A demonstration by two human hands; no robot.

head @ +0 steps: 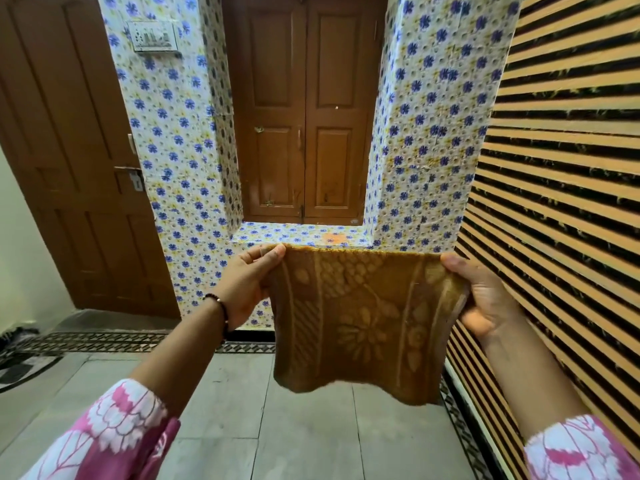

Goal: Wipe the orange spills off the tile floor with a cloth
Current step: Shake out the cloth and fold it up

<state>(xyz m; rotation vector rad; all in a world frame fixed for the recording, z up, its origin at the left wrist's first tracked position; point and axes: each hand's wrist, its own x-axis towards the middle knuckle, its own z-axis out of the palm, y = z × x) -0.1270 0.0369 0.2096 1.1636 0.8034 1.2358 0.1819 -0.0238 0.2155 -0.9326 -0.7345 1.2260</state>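
Cloth [363, 320]: mustard-brown towel with woven flower and stripe patterns, held up in the air and spread flat between both hands, its lower edge hanging free above the tile floor [311, 427].
Left hand [247, 285]: pinches the cloth's top left corner, thumb in front, fingers behind; a dark bead bracelet [218, 308] sits on the wrist.
Right hand [485, 296]: grips the cloth's right edge near the top corner, fingers curled around bunched fabric.
Orange spill [334, 238]: a blotch on the flower-tiled ledge [270, 233] below the brown wooden shutters [304, 109], just past the cloth's top edge.
Sleeves: pink and white floral on both arms.
Right side: wall with orange and black stripes [561, 161].
Left side: brown door [76, 161].
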